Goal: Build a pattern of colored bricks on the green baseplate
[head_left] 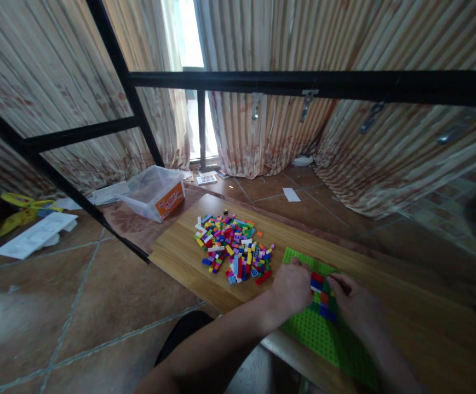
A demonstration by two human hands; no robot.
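Note:
A green studded baseplate (314, 334) lies on the wooden board. On its upper part sits a patch of joined toy bricks (323, 298) in red, white, orange, blue and green. My left hand (292, 287) is closed just left of this patch, over the baseplate; its curled fingers hide whatever is in them. From the right, my right hand (359, 306) reaches to the patch's edge with thumb and finger pinched together. What that pinch holds is too dark and small to name. Left of my hands spreads a pile of loose mixed toy bricks (233, 246).
Beyond the wooden board (172, 246) stands a clear plastic bin (147, 191) with an orange label. A black metal frame (229, 81) crosses in front of striped curtains (254, 44). White flat pieces (36, 235) and a yellow item (19, 210) lie on the tiled floor at left.

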